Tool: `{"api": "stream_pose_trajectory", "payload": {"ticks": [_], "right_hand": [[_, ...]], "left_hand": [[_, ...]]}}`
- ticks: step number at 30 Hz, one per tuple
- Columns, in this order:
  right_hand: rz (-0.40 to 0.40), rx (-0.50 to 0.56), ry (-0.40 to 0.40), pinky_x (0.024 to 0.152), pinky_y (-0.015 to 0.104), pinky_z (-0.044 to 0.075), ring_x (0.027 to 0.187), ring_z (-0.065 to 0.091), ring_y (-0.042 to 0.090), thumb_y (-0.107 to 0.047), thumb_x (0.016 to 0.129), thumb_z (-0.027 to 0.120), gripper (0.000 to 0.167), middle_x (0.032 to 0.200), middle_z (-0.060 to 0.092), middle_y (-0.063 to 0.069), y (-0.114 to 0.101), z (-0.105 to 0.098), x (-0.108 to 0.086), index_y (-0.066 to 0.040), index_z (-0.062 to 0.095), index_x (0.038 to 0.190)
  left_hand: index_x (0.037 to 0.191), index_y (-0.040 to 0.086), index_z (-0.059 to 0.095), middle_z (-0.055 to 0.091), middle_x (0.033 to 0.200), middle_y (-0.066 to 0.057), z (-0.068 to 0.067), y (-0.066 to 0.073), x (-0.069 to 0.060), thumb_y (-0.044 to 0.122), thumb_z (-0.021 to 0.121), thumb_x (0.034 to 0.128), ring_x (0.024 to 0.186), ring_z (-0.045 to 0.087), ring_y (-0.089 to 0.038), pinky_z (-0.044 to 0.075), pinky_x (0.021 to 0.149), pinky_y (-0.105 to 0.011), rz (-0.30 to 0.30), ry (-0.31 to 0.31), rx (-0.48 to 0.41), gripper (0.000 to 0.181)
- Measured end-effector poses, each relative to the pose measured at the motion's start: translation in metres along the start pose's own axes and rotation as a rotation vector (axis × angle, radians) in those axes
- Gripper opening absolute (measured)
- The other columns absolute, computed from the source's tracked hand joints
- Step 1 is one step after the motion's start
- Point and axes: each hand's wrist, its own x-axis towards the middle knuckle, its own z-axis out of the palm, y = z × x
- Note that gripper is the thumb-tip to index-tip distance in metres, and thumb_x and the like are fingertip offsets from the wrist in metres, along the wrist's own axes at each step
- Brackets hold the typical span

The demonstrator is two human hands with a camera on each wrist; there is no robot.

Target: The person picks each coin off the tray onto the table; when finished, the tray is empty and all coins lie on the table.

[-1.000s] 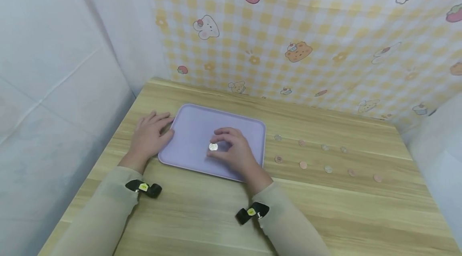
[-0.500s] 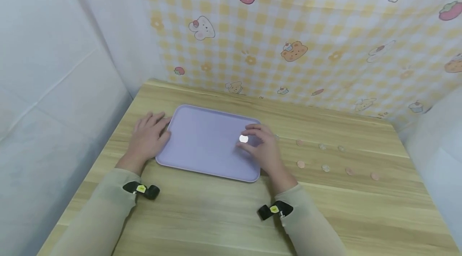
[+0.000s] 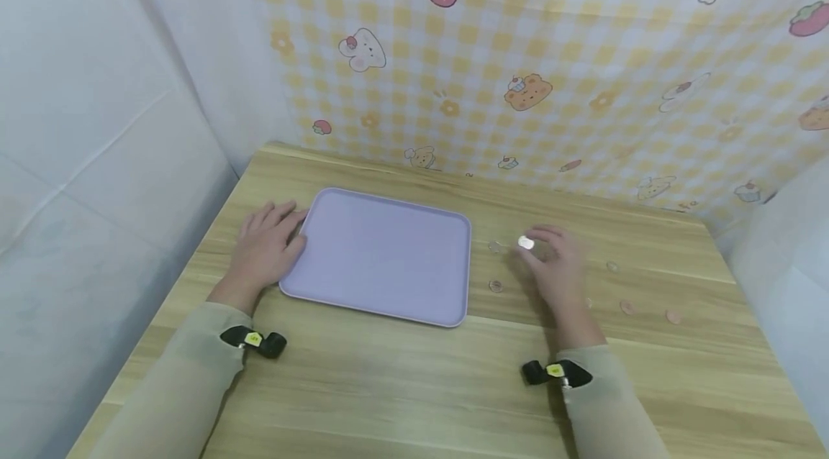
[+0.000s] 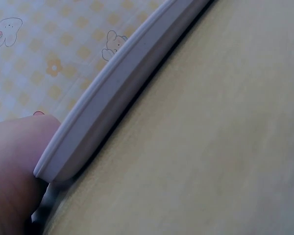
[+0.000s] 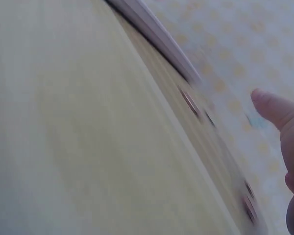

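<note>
My right hand (image 3: 558,265) pinches a bright, shiny coin (image 3: 526,242) between thumb and fingers, above the table to the right of the tray. In the right wrist view the thumb (image 5: 272,105) shows but the coin does not. A lilac rectangular tray (image 3: 382,257) lies flat on the table with no coin on it. My left hand (image 3: 262,250) rests at the tray's left edge, fingers spread on the wood and thumb against the rim. The left wrist view shows part of that hand (image 4: 19,156) beside the tray's side wall (image 4: 103,103).
Two coins lie just right of the tray, one silvery (image 3: 495,247) and one darker (image 3: 495,286). Farther right are a silvery coin (image 3: 612,267) and copper-coloured coins (image 3: 627,307). The right hand hides part of these rows. A checked cloth (image 3: 486,49) hangs behind the wooden table (image 3: 388,387).
My right hand has moved right with the coin, from over the tray to over the rows of coins. The left hand stays at the tray's edge.
</note>
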Motion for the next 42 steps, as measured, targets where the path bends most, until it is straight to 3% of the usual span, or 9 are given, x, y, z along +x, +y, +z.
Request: {"api": "stream_pose_trajectory", "payload": {"ticks": [7, 14, 21, 29, 35, 42], "right_hand": [[0.104, -0.12, 0.059, 0.107, 0.04, 0.043, 0.12, 0.059, 0.042, -0.001, 0.079, 0.094, 0.032, 0.122, 0.072, 0.023, 0.044, -0.056, -0.018, 0.004, 0.077, 0.106], [0.166, -0.211, 0.166, 0.115, 0.045, 0.04, 0.116, 0.063, 0.046, 0.0, 0.078, 0.094, 0.032, 0.117, 0.075, 0.026, 0.071, -0.093, -0.022, 0.005, 0.077, 0.104], [0.376, -0.275, 0.152, 0.119, 0.054, 0.036, 0.13, 0.056, 0.046, -0.014, 0.088, 0.09, 0.035, 0.131, 0.071, 0.023, 0.078, -0.115, -0.024, 0.002, 0.077, 0.117], [0.68, -0.303, 0.132, 0.127, 0.049, 0.023, 0.148, 0.039, 0.039, -0.038, 0.097, 0.081, 0.053, 0.152, 0.058, 0.018, 0.107, -0.138, -0.026, -0.007, 0.07, 0.138], [0.753, -0.403, 0.107, 0.124, 0.054, 0.012, 0.152, 0.033, 0.036, -0.056, 0.097, 0.075, 0.064, 0.163, 0.049, 0.008, 0.12, -0.151, -0.025, -0.015, 0.066, 0.145], [0.917, -0.287, 0.155, 0.123, 0.051, 0.017, 0.152, 0.026, 0.031, -0.061, 0.09, 0.08, 0.068, 0.162, 0.049, 0.005, 0.127, -0.151, -0.022, -0.021, 0.068, 0.143]], "left_hand": [[0.158, 0.006, 0.049, 0.033, 0.169, -0.024, -0.002, 0.001, -0.001, 0.031, 0.043, 0.1078, 0.157, 0.015, -0.055, 0.004, 0.124, -0.072, 0.006, 0.006, 0.001, 0.057], [0.157, 0.005, 0.05, 0.035, 0.168, -0.024, -0.003, 0.003, -0.002, 0.03, 0.044, 0.1069, 0.156, 0.017, -0.055, 0.006, 0.123, -0.072, 0.009, 0.013, -0.005, 0.057], [0.156, 0.004, 0.051, 0.037, 0.167, -0.025, -0.003, 0.006, -0.003, 0.028, 0.046, 0.1063, 0.156, 0.018, -0.056, 0.007, 0.124, -0.072, 0.015, 0.013, -0.009, 0.055], [0.156, 0.004, 0.051, 0.038, 0.166, -0.025, -0.004, 0.004, 0.0, 0.03, 0.047, 0.1065, 0.155, 0.019, -0.056, 0.008, 0.123, -0.072, 0.029, 0.028, 0.01, 0.056], [0.156, 0.004, 0.051, 0.038, 0.166, -0.024, -0.002, 0.004, 0.0, 0.031, 0.047, 0.106, 0.156, 0.019, -0.056, 0.007, 0.123, -0.072, 0.031, 0.026, 0.009, 0.057], [0.155, 0.003, 0.052, 0.039, 0.165, -0.025, -0.001, 0.002, 0.0, 0.029, 0.047, 0.1036, 0.155, 0.02, -0.057, 0.009, 0.123, -0.072, 0.032, 0.034, 0.01, 0.058]]}}
